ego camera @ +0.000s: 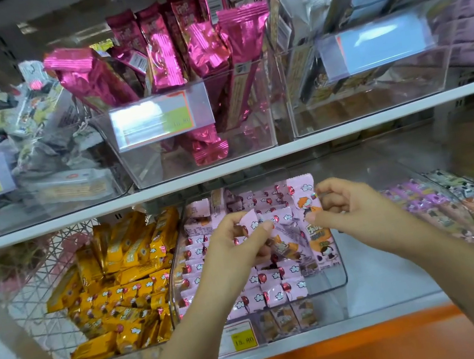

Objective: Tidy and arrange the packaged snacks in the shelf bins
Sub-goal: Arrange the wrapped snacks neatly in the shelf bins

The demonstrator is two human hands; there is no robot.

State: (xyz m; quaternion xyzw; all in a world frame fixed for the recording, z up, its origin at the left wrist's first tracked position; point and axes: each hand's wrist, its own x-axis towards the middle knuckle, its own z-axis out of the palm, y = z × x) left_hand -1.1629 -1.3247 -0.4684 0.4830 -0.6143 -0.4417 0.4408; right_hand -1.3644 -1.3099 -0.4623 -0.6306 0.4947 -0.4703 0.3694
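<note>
Sorting in hand: pink packets (305, 199) are pinched by left hand (233, 242) and right hand (352, 210) fingers; next, upright seating likely needed at 12 o'clock of bin (325, 292).

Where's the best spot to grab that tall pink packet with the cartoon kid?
Pinch the tall pink packet by its upper right edge, coming from above: it stands upright in the clear bin, rising over the small packs crowding its base. The right hand pinches it there.

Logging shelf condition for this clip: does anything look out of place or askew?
Yes. In the upper middle bin, one magenta packet lies loose at the bottom front, while the other magenta packets stand on end.
</note>
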